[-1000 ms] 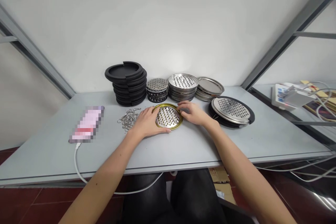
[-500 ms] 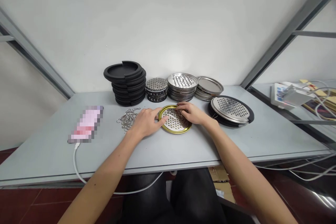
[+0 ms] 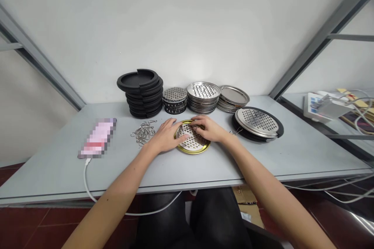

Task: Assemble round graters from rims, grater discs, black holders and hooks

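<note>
A silvery grater disc (image 3: 191, 139) with rows of holes lies within a shiny gold ring (image 3: 194, 152) on the grey table. My left hand (image 3: 167, 136) grips the ring's left side, thumb laid across the disc and fingers along the far-left rim. From the right, my right hand (image 3: 210, 128) holds the far-right part with bent fingers, their tips on disc and rim. Left of my left hand lies a loose heap of small metal hooks (image 3: 143, 133). Beyond my right wrist sits a grater (image 3: 257, 120) on a black base, with a wire hook beside it.
Along the wall stand a stack of black rings (image 3: 143, 99), small grater discs (image 3: 174, 95), larger grater plates (image 3: 203, 91) and plain metal lids (image 3: 234, 95). A blurred phone (image 3: 97, 136) with a white cable (image 3: 86, 181) lies left. A power strip (image 3: 314, 105) is at far right.
The disc and gold ring have shifted slightly left and toward me. My right hand has moved left with them, its fingers reaching further over the disc.
</note>
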Demonstrator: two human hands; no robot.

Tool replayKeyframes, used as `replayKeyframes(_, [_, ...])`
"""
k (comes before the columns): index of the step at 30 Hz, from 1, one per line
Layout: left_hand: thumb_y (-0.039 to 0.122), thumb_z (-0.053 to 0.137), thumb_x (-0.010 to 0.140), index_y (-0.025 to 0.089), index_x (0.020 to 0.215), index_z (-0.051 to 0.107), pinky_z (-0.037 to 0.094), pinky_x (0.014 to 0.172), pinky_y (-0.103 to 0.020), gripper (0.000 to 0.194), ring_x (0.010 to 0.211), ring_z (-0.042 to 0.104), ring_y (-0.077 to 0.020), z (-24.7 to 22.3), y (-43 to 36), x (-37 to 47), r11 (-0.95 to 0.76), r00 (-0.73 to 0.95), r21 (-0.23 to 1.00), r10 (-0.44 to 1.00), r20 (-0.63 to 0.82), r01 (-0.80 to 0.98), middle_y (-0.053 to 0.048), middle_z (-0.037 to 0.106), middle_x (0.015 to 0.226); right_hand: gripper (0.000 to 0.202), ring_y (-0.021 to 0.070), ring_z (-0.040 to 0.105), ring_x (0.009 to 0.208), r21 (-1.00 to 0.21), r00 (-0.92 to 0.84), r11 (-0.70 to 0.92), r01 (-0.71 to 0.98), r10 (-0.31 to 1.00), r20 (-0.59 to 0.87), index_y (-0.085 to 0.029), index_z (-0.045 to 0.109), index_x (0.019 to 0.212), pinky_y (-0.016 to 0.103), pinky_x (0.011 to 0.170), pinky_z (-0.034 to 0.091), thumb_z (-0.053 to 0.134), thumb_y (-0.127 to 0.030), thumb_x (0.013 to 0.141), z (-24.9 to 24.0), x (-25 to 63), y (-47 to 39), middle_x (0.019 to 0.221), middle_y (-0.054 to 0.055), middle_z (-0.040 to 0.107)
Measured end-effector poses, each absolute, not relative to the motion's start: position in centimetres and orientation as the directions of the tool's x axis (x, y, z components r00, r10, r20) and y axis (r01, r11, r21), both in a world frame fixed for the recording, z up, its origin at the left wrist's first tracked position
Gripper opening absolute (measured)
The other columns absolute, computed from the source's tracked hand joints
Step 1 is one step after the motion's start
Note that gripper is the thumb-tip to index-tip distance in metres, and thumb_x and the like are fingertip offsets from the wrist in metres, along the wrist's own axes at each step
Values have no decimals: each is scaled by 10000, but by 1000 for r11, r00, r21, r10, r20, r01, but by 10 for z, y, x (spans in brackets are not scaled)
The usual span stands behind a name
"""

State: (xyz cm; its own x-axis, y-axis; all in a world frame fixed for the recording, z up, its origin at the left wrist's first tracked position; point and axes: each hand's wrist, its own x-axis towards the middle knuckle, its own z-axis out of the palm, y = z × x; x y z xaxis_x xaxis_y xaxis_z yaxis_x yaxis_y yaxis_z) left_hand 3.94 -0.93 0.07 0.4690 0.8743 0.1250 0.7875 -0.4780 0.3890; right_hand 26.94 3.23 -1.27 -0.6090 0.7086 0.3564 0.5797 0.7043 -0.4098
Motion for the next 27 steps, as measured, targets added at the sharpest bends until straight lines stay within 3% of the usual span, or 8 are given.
replayKeyframes(6, [629,383,908,225,1349,500,282,1116,-479,610,1384,305,-324,-1,-7,40,-474,466,362,877,115,803,-153,358,1471,315,273,594,1116,-432,-621,716,549,695,363,-154,725,1065,441,1013,428,533,-159,815,-15,265,31,1202,148,638])
replayKeyframes(19, [624,394,907,239,1335,540,270,1125,-471,594,1375,317,-312,-1,-6,42,-484,473,338,873,120,807,-125,426,1441,319,275,574,1110,-416,-631,740,529,671,390,-123,666,1126,433,998,438,539,-219,850,-14,263,28,1167,156,624])
replayKeyframes(27, [738,513,769,253,1416,445,235,1143,-487,812,1427,217,-351,2,-8,42,-444,468,350,883,18,825,-126,317,1527,476,299,525,1181,-401,-642,749,528,661,388,-108,596,1231,451,1031,415,607,-382,842,-20,259,27,1261,184,556])
